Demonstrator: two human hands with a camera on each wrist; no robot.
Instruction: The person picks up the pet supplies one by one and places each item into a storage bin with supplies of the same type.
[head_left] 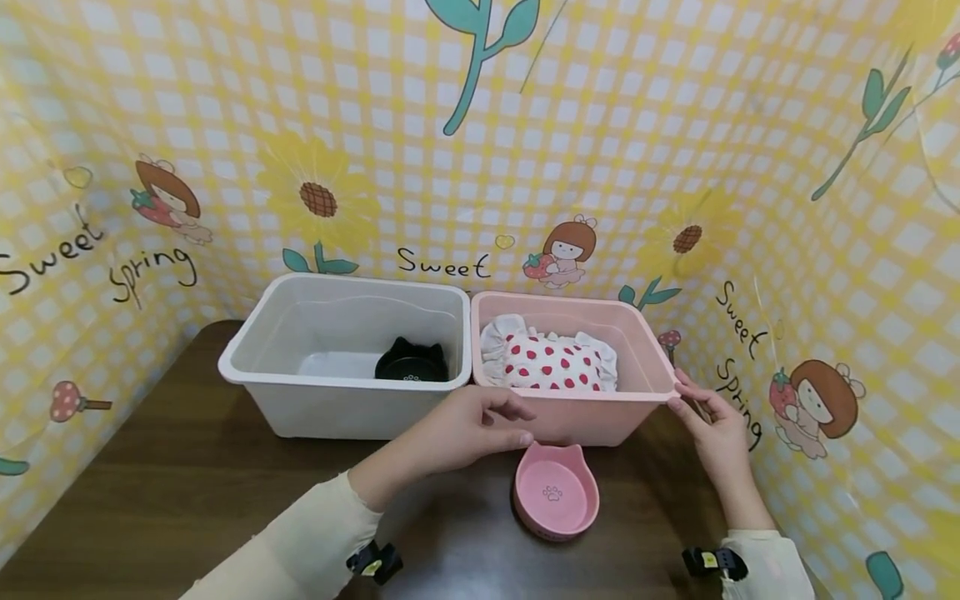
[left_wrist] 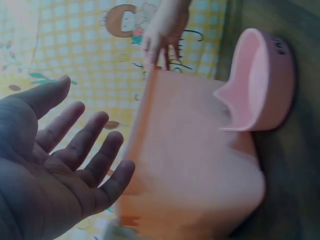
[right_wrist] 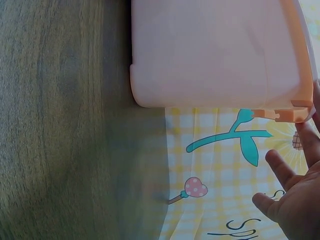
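A pink plastic bin (head_left: 585, 417) holds a small white pillow with red strawberry-like spots and a ruffled edge (head_left: 558, 362). My left hand (head_left: 468, 425) hovers before its front left part, fingers loosely bent with nothing in them; the left wrist view shows the palm and spread fingers (left_wrist: 102, 155). At the bin's front right corner, my right hand (head_left: 716, 429) touches the rim with its fingertips, while the other fingers (right_wrist: 280, 170) stay extended. On the table, just in front of the bin, sits a pink cat-eared pet bowl (head_left: 555, 496) with a paw print inside.
A white bin (head_left: 322, 408) stands directly left of the pink one, with a black cat-eared bowl (head_left: 411, 362) inside at its right end. Yellow checked cloth (head_left: 420, 192) with printed figures walls in the back and sides of the dark wooden table (head_left: 150, 483).
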